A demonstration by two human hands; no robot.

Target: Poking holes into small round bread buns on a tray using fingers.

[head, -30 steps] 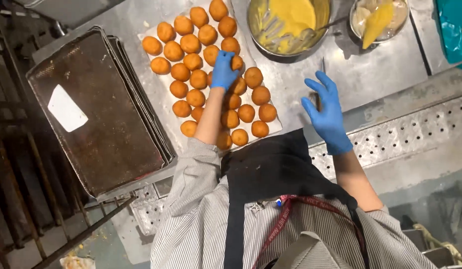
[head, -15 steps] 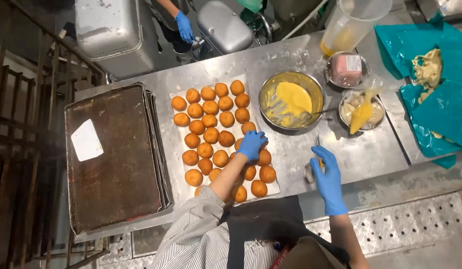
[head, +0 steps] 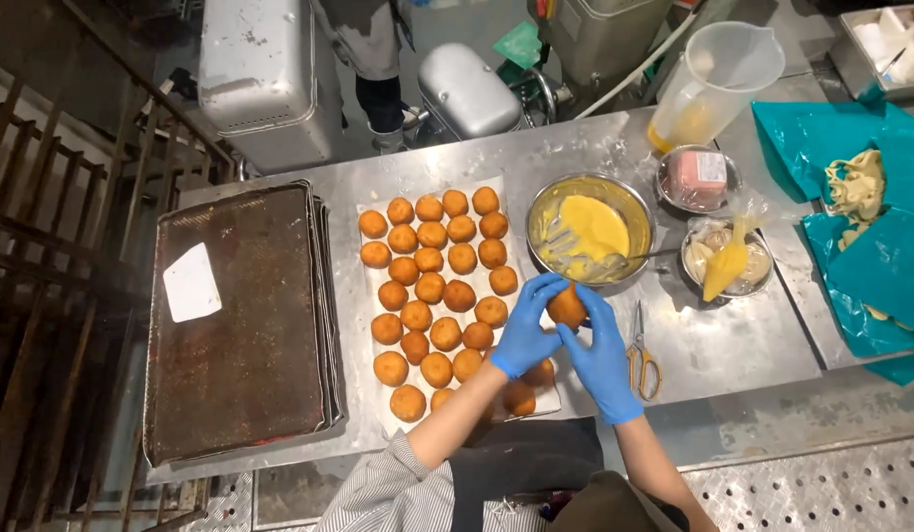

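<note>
Both my hands wear blue gloves and meet around one orange-brown round bun (head: pixel 566 305). My left hand (head: pixel 527 330) cups it from the left and my right hand (head: pixel 603 355) from the right, just off the right edge of a white sheet (head: pixel 521 202). On that sheet lie several more golden buns (head: pixel 432 286) in rows. Just beyond my hands stands a metal bowl (head: pixel 634 202) of yellow cream with a whisk in it.
A stack of dark baking trays (head: pixel 245 325) lies at the left with a white paper on top. Yellow-handled scissors (head: pixel 642 355) lie right of my hands. Two small bowls (head: pixel 698 179), a plastic jug (head: pixel 718 79) and teal bags (head: pixel 851 246) sit at the right. A person's legs (head: pixel 378 59) stand beyond the table.
My left hand lifted a bun off the sheet and my right hand came over to it; both now hold it. The view has tilted up and shows more of the table's far side.
</note>
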